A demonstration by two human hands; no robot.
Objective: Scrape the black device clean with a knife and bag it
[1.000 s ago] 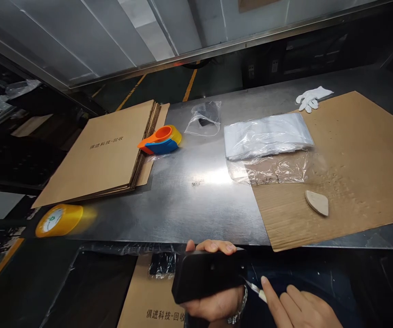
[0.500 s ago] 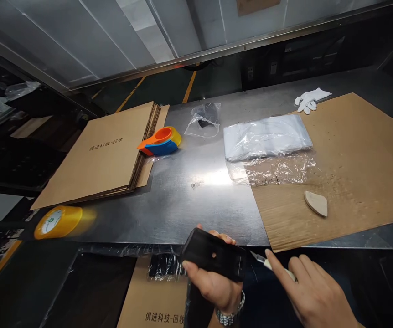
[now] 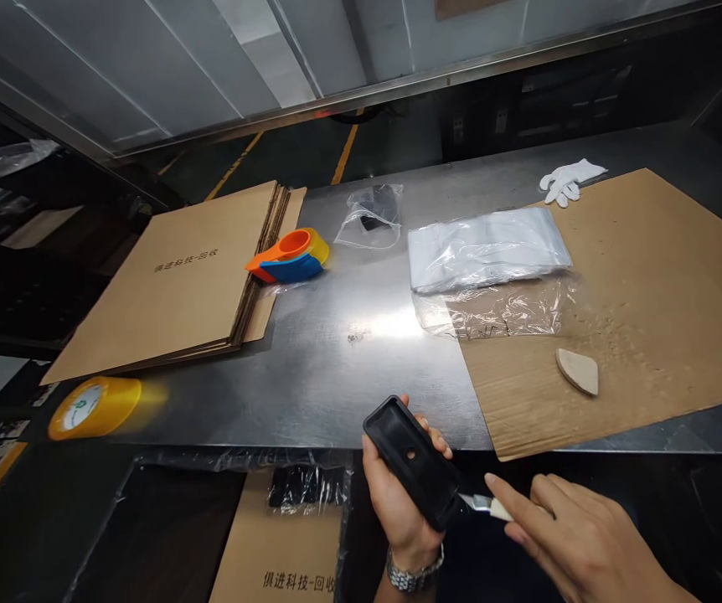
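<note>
The left hand (image 3: 399, 502) (wrist up, watch showing) grips a black case (image 3: 415, 461) tilted just below the table (image 3: 336, 368) edge. The right hand (image 3: 578, 540) pinches a small knife (image 3: 483, 504), its blade touching the case's lower end.

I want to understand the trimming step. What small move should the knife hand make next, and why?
Probably a short, shallow stroke of the knife along the lower edge of the black case, away from the holding fingers. The right hand has the blade tip right at that edge, and the left hand has the case tilted in a firm grip in front of the metal table.
</note>
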